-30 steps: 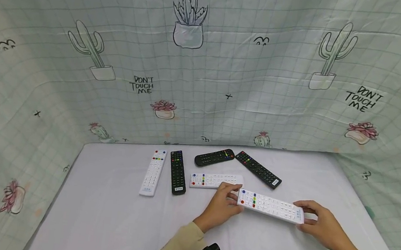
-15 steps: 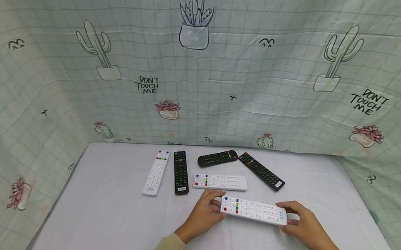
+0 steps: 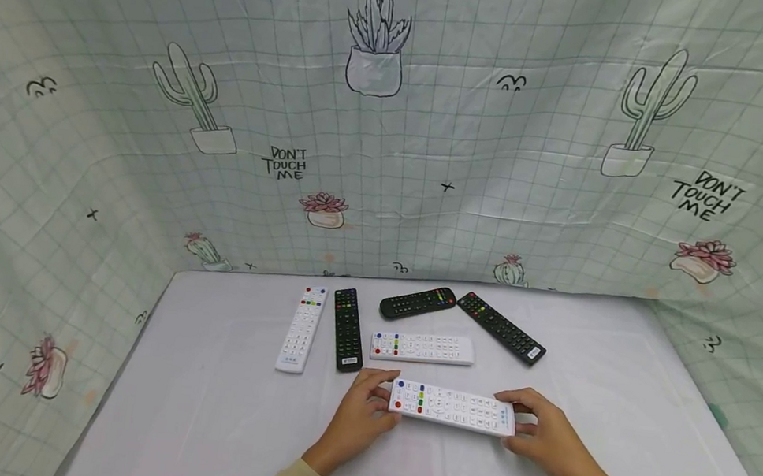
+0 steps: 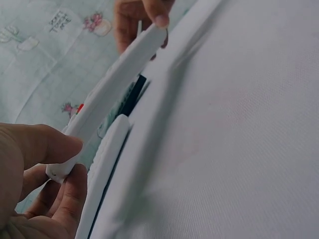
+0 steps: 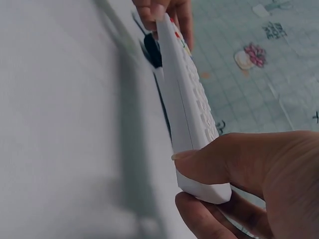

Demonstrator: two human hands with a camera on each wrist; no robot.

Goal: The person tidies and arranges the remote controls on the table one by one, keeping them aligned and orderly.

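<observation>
A white remote control (image 3: pixel 453 408) with coloured buttons is held level between both hands, its button side up. My left hand (image 3: pixel 359 418) pinches its left end between thumb and fingers, while my right hand (image 3: pixel 549 441) grips the right end. In the left wrist view the remote (image 4: pixel 112 84) is lifted off the table, its shadow falling on the cloth. The right wrist view shows the thumb along the near edge of the remote (image 5: pixel 182 99) and fingers beneath. Just behind it lies a second white remote (image 3: pixel 423 347), flat on the table.
Farther left stand a white remote (image 3: pixel 302 330) and a black remote (image 3: pixel 348 330), side by side lengthwise. Two more black remotes, one rounded (image 3: pixel 418 304) and one slanted (image 3: pixel 502 328), lie at the back. A patterned cloth (image 3: pixel 436 141) hangs behind the white table (image 3: pixel 210 408).
Both hands have carried the white remote to the left and toward the person, away from the white remote behind it. The other remotes keep their places on the table.
</observation>
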